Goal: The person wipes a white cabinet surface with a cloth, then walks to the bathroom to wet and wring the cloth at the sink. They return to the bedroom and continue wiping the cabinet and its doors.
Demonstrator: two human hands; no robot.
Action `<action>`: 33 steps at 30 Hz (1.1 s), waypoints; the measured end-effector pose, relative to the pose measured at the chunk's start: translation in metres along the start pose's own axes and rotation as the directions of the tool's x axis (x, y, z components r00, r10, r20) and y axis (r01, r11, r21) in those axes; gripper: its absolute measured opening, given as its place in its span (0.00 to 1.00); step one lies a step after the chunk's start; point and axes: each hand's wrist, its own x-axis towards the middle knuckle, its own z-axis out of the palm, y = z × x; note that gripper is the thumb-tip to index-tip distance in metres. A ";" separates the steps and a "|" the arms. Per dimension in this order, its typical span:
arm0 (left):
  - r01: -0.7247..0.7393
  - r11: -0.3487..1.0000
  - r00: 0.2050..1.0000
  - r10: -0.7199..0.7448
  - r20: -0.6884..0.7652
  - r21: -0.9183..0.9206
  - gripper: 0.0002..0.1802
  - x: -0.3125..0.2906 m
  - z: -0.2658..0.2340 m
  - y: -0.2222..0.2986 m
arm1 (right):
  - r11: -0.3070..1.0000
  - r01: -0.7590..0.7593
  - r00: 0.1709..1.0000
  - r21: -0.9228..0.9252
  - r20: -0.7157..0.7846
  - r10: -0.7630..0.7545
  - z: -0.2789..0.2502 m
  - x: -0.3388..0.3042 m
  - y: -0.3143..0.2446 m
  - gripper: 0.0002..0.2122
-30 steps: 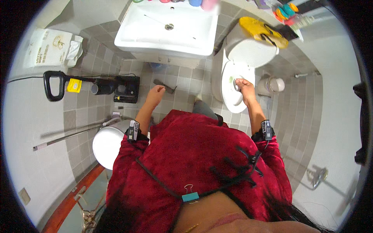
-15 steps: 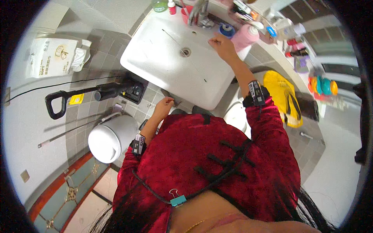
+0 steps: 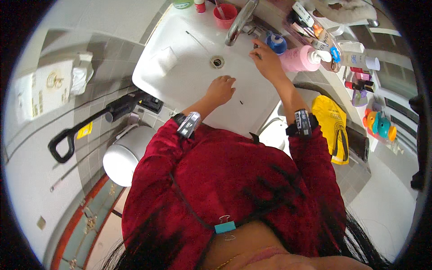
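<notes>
Over the white washbasin (image 3: 180, 92), my left hand (image 3: 220, 91) is palm down with loosely curled fingers, thumb apart, and no object showing in it. My right hand (image 3: 269, 63) is above the basin's right side, beside a blue round container (image 3: 276, 43) and a pink pump bottle (image 3: 302, 59). Its fingers are bent together, with something small and dark showing at them that I cannot make out. The drain (image 3: 217, 62) lies between and beyond my hands. A thin dark strand (image 3: 195, 39) and a small dark bit (image 3: 241, 102) lie in the basin.
A chrome faucet (image 3: 240, 24) reaches over the basin's far edge beside a red cup (image 3: 225, 16). Cosmetics and bottles crowd the right ledge. A white bin (image 3: 123, 157) and black-handled appliance (image 3: 67, 135) stand left; a yellow bag (image 3: 330, 126) hangs right.
My left hand has risen from in front of the basin to over its middle. My right hand stays by the blue container. The view has shifted, showing the faucet nearer.
</notes>
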 end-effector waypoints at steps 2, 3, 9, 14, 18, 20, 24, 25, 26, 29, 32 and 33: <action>-0.118 0.984 0.993 0.118 0.006 0.132 0.20 0.019 0.005 -0.011 | 0.999 -0.045 0.998 0.020 -0.041 0.046 -0.005 -0.011 -0.018 0.06; -0.136 0.973 0.991 0.134 0.027 0.185 0.20 0.023 0.007 -0.018 | 0.994 -0.101 0.993 0.034 -0.052 0.102 -0.006 -0.016 -0.030 0.06; 0.195 0.944 0.780 -0.313 0.542 0.265 0.18 0.019 0.013 -0.079 | 0.828 -0.446 0.887 0.340 0.041 0.460 0.062 -0.030 -0.085 0.06; 0.447 0.737 0.889 -0.304 0.342 -0.507 0.16 0.023 0.015 -0.118 | 0.078 -0.763 0.473 0.642 0.473 0.743 0.133 0.000 -0.054 0.06; 0.360 -0.608 0.657 -0.374 0.655 -0.708 0.15 0.033 0.015 -0.121 | -0.111 -0.654 0.461 0.748 0.511 0.726 0.146 0.008 -0.044 0.08; 0.334 -0.579 0.706 -0.370 0.604 -0.744 0.15 0.039 0.015 -0.118 | -0.129 -0.656 0.444 0.744 0.518 0.731 0.143 0.008 -0.050 0.09; 0.377 -0.443 0.739 -0.386 0.552 -0.814 0.13 0.045 0.012 -0.104 | -0.152 -0.771 0.318 0.618 0.581 0.749 0.136 0.010 -0.061 0.13; 0.390 -0.453 0.714 -0.401 0.573 -0.802 0.13 0.045 0.010 -0.100 | -0.123 -0.801 0.331 0.585 0.606 0.724 0.135 0.011 -0.061 0.14; 0.338 -0.501 0.761 -0.352 0.545 -0.796 0.12 0.044 0.008 -0.097 | -0.277 -0.791 0.236 0.545 0.690 0.685 0.135 0.012 -0.058 0.15; 0.289 -0.524 0.794 -0.336 0.507 -0.801 0.12 0.040 0.004 -0.090 | -0.480 -0.690 0.244 0.541 0.799 0.549 0.135 0.012 -0.046 0.18; 0.366 -0.400 0.669 -0.514 0.537 -0.840 0.14 0.040 0.002 -0.091 | -0.347 -0.620 0.435 0.704 0.676 0.595 0.139 0.007 -0.042 0.17; 0.380 -0.450 0.600 -0.545 0.586 -0.808 0.14 0.041 0.002 -0.092 | -0.285 -0.626 0.429 0.725 0.626 0.651 0.140 0.004 -0.045 0.16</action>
